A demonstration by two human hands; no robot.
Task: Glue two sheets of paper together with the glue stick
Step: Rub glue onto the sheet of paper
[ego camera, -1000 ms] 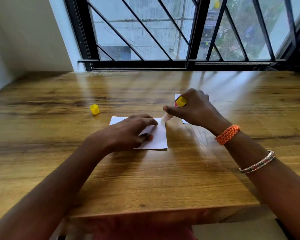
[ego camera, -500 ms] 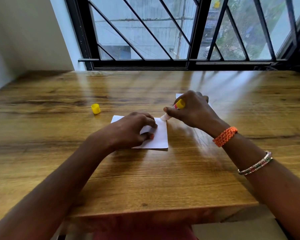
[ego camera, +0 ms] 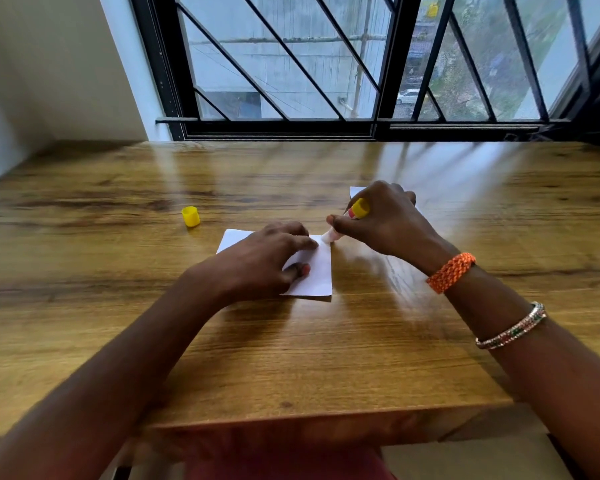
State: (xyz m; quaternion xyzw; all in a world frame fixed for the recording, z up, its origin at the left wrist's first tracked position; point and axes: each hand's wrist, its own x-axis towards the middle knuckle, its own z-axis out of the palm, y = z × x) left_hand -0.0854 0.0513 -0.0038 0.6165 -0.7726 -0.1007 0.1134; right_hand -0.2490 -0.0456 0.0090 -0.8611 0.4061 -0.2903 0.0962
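Head view: right hand grips glue stick, tip at paper corner; left hand presses paper.

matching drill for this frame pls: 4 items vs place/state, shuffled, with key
Items
1. cap
2. glue stick
3. near sheet
4. far sheet

Place/state
A. mostly hidden behind the right hand
B. pressed flat under the left hand
C. standing alone on the table, left of the sheets
D. gripped by the right hand, tip at the near sheet's far right corner

Pairs: 1-C, 2-D, 3-B, 4-A
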